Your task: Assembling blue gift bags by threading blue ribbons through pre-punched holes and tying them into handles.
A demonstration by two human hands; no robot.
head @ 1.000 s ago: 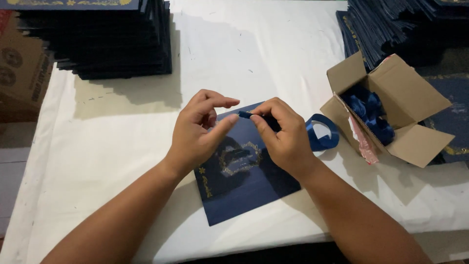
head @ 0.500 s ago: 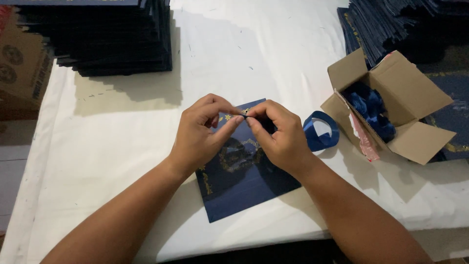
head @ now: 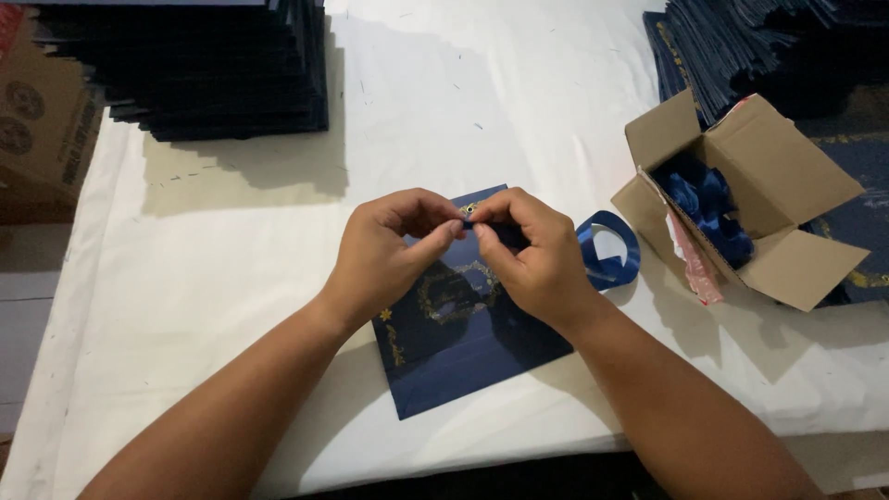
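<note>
A dark blue card with gold ornament lies flat on the white cloth in the middle of the table. My left hand and my right hand meet over its far edge, fingertips pinched together around a small metal eyelet and the end of a blue ribbon. The ribbon loops out to the right of my right hand and rests on the cloth. What lies between the fingertips is mostly hidden.
An open cardboard box holding blue ribbons sits at the right. Stacks of dark blue cards stand at the back left and back right. A brown carton is at the left edge. The table's front edge is close.
My hands have drawn closer together; the fingertips now pinch at the card's top edge, where a second ago they were a little apart with the ribbon end between them.
</note>
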